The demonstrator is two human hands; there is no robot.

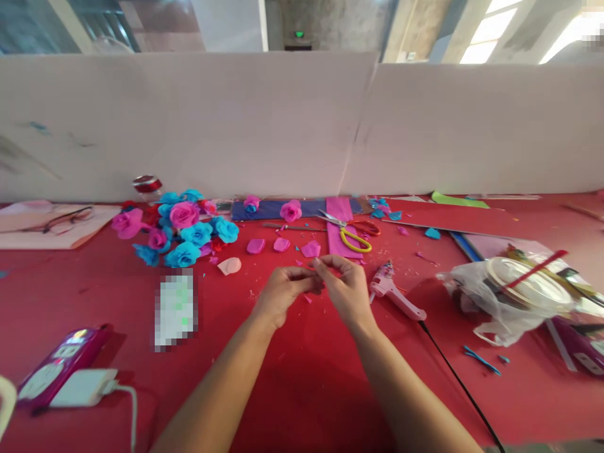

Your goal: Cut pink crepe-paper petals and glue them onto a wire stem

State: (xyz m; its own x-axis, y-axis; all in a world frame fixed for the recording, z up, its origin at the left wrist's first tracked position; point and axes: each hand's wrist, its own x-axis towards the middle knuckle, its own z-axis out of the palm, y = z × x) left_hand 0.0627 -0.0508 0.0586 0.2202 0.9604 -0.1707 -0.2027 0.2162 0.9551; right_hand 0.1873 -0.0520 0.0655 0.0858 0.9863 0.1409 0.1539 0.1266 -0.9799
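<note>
My left hand point(285, 288) and my right hand point(343, 286) meet above the middle of the red table, fingertips pinched together. Whatever lies between them is too small or hidden to make out. Just beyond the fingers are cut pink paper petals point(311, 249), with more pink petals point(255, 246) to the left and a pale pink petal point(229, 266) nearer my left wrist. Scissors with yellow and red handles point(355, 239) rest open on a strip of pink paper point(337, 217). To the right of my right hand lies a pink hot glue gun point(396, 296), its nozzle towards me.
Blue and pink paper flowers point(184, 233) cluster at the left, near a red-lidded jar point(147, 185). A purple power strip point(66, 365) holds a white charger point(85, 387). At right sits a lidded bowl in a plastic bag point(509, 296). The glue gun's black cord point(457, 377) runs towards me.
</note>
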